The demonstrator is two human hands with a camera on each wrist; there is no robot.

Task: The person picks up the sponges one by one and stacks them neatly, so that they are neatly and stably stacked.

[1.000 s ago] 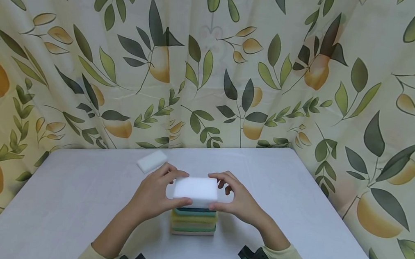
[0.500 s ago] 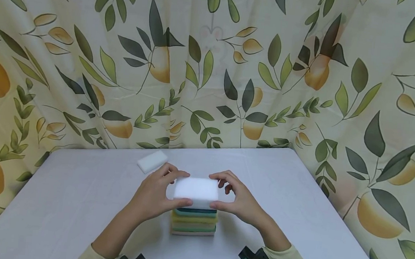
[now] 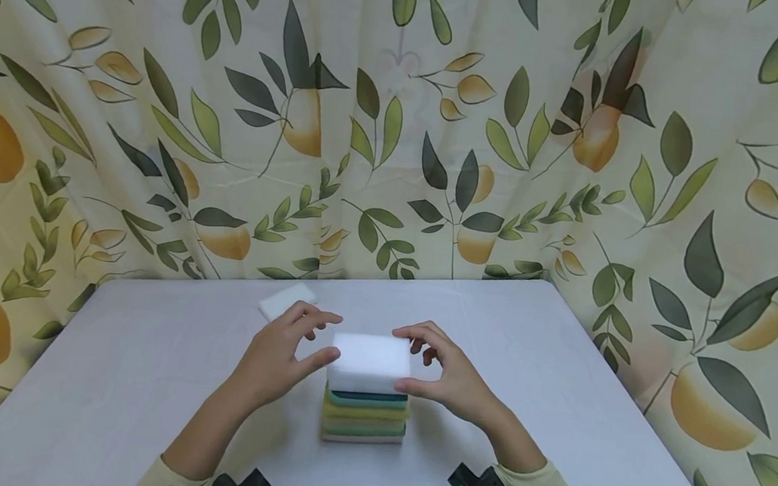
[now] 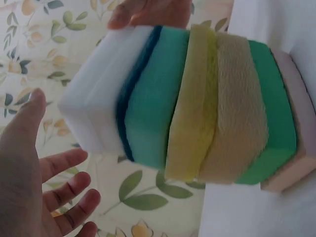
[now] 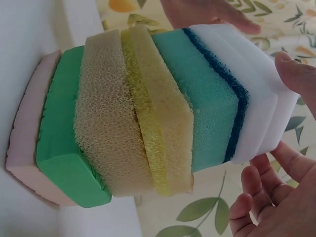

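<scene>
A stack of sponges stands upright on the table. A white sponge block [image 3: 370, 362] tops it, seemingly two layers in the wrist views. Below come a teal sponge [image 5: 212, 108] with a dark blue scouring layer, a yellow sponge [image 5: 165, 113], a beige sponge [image 5: 111, 113], a green sponge [image 5: 61, 128] and a pink sponge [image 5: 29, 128] at the bottom. My right hand [image 3: 443, 371] holds the right end of the white block between thumb and fingers. My left hand [image 3: 285, 353] is spread beside the block's left end, apart from it.
Another white sponge [image 3: 285, 299] lies flat at the back left of the table, partly behind my left hand. The white table [image 3: 141, 376] meets a leaf-and-fruit patterned curtain [image 3: 400, 120] at its far edge. Dark wrist cameras [image 3: 481, 484] sit on both sleeves.
My left hand has let go of the white block and moved a little to the left. The right hand keeps its place at the block, and the stack stands unchanged.
</scene>
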